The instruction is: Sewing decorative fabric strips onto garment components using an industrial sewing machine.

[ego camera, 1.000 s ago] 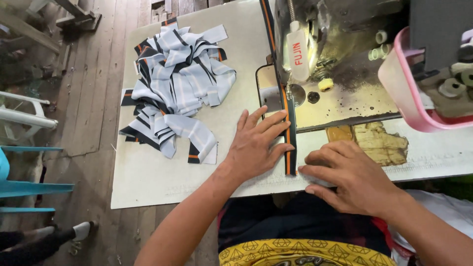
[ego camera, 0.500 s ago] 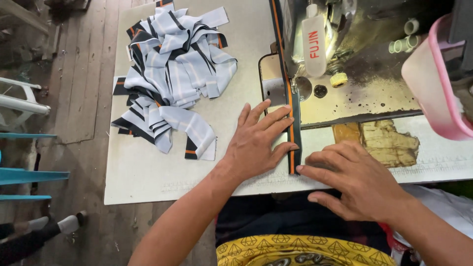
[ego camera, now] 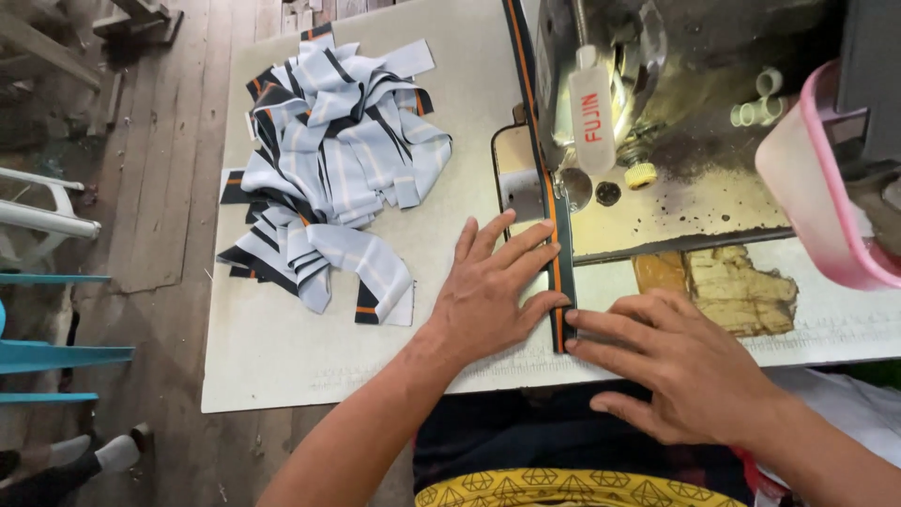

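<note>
Two hands press a narrow dark strip flat on the sewing table.

Taking the sewing machine as my landmark: far to its left I see a pile of striped fabric pieces on the pale table. Nearer, just left of the needle area, my left hand lies open and flat, fingers spread, touching the dark strip with orange line. The strip runs from under the machine toward me. Below the machine, my right hand is open too, fingertips pressing the strip's near end; neither hand grips it.
</note>
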